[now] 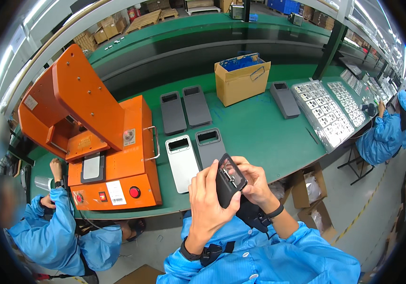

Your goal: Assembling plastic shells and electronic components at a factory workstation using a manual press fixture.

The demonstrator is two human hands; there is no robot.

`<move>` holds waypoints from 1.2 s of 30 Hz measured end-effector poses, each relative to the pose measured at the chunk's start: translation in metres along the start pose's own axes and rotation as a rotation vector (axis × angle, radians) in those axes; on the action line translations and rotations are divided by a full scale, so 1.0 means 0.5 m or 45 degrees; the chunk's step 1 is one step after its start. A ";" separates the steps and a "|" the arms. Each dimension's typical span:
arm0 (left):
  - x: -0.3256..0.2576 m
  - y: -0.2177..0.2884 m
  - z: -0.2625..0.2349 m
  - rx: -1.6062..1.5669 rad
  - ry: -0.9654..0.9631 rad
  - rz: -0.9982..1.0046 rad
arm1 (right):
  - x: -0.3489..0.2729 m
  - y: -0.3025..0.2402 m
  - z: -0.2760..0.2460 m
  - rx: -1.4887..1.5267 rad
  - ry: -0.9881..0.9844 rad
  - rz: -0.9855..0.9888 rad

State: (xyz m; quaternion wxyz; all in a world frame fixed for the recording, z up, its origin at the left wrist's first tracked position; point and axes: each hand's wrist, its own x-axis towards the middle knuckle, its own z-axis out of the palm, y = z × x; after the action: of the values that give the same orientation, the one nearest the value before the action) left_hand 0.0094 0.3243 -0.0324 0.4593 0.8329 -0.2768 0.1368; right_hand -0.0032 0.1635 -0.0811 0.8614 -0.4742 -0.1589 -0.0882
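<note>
Close in front of my body I hold a dark housing [225, 191], tilted, with a rectangular opening at its upper end. Metal-looking parts show inside that opening, too small to make out. My left hand [206, 201] is wrapped round its left side, thumb across the lower face. The fingers of my right hand [255, 183] grip the upper right end. Just beyond my hands, a silver housing [182, 165] and a dark grey housing [212, 150] lie on the green table [255, 137]; my left hand partly covers the nearer ends.
An orange press machine [117, 156] stands at left, a housing plate [93, 168] on its bed. Further dark housings [172, 116] lie beyond. A cardboard box [241, 83] holds blue material. Trays of small parts [323, 111] lie at right. Co-workers in blue [51, 232] sit on both sides.
</note>
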 end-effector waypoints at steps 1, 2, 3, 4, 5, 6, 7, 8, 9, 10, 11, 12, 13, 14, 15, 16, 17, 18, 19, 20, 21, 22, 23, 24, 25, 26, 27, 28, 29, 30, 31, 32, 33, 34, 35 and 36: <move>0.000 0.003 0.003 0.019 -0.011 0.002 | 0.000 0.001 -0.005 -0.035 -0.023 0.001; 0.001 0.005 0.005 0.038 -0.023 0.005 | 0.001 0.002 -0.009 -0.069 -0.046 0.002; 0.001 0.007 0.003 0.016 -0.026 -0.006 | 0.003 0.003 -0.012 -0.087 -0.043 -0.003; -0.004 0.011 0.001 0.015 -0.032 -0.011 | -0.001 0.001 -0.012 -0.085 -0.037 0.001; -0.008 0.015 0.000 0.016 -0.042 -0.019 | -0.006 -0.001 -0.012 -0.098 -0.031 -0.009; -0.002 0.014 0.001 0.021 -0.039 -0.016 | 0.002 -0.002 -0.016 -0.114 -0.038 -0.029; -0.007 0.008 0.004 0.033 -0.047 -0.023 | -0.003 0.002 -0.015 -0.072 0.003 -0.001; -0.008 0.006 0.004 0.037 -0.039 -0.017 | -0.003 0.005 -0.015 -0.071 -0.005 -0.007; -0.012 0.006 0.006 0.033 -0.046 -0.032 | -0.009 0.007 -0.015 -0.058 0.006 0.017; -0.014 0.006 0.007 0.028 -0.053 -0.047 | -0.011 0.008 -0.016 -0.046 0.018 0.042; -0.012 0.007 0.007 0.033 -0.045 -0.045 | -0.009 0.007 -0.018 -0.037 0.001 0.059; -0.013 0.008 0.006 0.034 -0.047 -0.048 | -0.010 0.008 -0.019 -0.034 0.002 0.062; -0.014 0.008 0.005 0.036 -0.049 -0.039 | -0.012 0.010 -0.020 -0.037 -0.010 0.052; -0.015 0.008 0.004 0.038 -0.052 -0.031 | -0.013 0.011 -0.022 -0.039 -0.022 0.043; -0.016 0.009 0.004 0.040 -0.057 -0.036 | -0.013 0.011 -0.022 -0.035 -0.017 0.048; -0.016 0.010 0.004 0.036 -0.048 -0.026 | -0.013 0.010 -0.024 -0.045 -0.032 0.042; -0.017 0.010 0.004 0.033 -0.040 -0.017 | -0.012 0.009 -0.025 -0.056 -0.047 0.036; -0.018 0.008 0.004 0.036 -0.046 -0.024 | -0.012 0.009 -0.025 -0.050 -0.042 0.042; -0.020 0.005 0.005 0.009 -0.037 -0.029 | -0.012 0.009 -0.024 -0.038 -0.054 0.055; -0.021 0.003 0.005 -0.017 -0.028 -0.035 | -0.013 0.010 -0.024 -0.026 -0.065 0.068; -0.022 0.003 0.006 -0.016 -0.032 -0.041 | -0.013 0.011 -0.026 -0.022 -0.062 0.074; -0.023 0.003 0.007 -0.021 -0.033 -0.035 | -0.014 0.011 -0.028 -0.037 -0.064 0.071; -0.024 0.004 0.007 -0.027 -0.033 -0.028 | -0.016 0.012 -0.029 -0.052 -0.067 0.068; -0.025 0.004 0.008 -0.025 -0.036 -0.032 | -0.017 0.013 -0.028 -0.049 -0.065 0.071; -0.026 0.003 0.009 -0.023 -0.036 -0.033 | -0.019 0.013 -0.027 -0.030 -0.052 0.071; -0.027 0.003 0.010 -0.020 -0.036 -0.033 | -0.020 0.013 -0.026 -0.010 -0.038 0.071; -0.028 0.003 0.009 -0.019 -0.038 -0.035 | -0.021 0.013 -0.026 -0.008 -0.037 0.073; -0.030 0.002 0.009 -0.009 -0.042 -0.036 | -0.021 0.012 -0.027 -0.014 -0.044 0.080; -0.031 0.002 0.008 0.001 -0.047 -0.037 | -0.021 0.012 -0.027 -0.020 -0.051 0.087; -0.032 0.002 0.008 0.001 -0.047 -0.038 | -0.023 0.013 -0.029 -0.019 -0.050 0.088; -0.034 0.004 0.006 0.009 -0.044 -0.037 | -0.024 0.016 -0.031 -0.044 -0.059 0.073; -0.034 0.005 0.005 0.017 -0.041 -0.036 | -0.025 0.018 -0.032 -0.069 -0.067 0.058; -0.034 0.007 0.004 0.016 -0.042 -0.037 | -0.025 0.016 -0.032 -0.069 -0.066 0.060; -0.034 0.008 0.004 0.015 -0.035 -0.028 | -0.024 0.014 -0.031 -0.071 -0.080 0.059; -0.034 0.009 0.003 0.014 -0.029 -0.019 | -0.024 0.012 -0.031 -0.073 -0.095 0.058; -0.035 0.007 0.004 0.017 -0.029 -0.020 | -0.025 0.012 -0.030 -0.071 -0.095 0.058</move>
State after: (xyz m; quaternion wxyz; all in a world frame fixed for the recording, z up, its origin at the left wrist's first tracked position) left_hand -0.0070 0.3270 -0.0395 0.4518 0.8395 -0.2744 0.1255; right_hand -0.0103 0.1540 -0.0976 0.8431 -0.5045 -0.1776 -0.0550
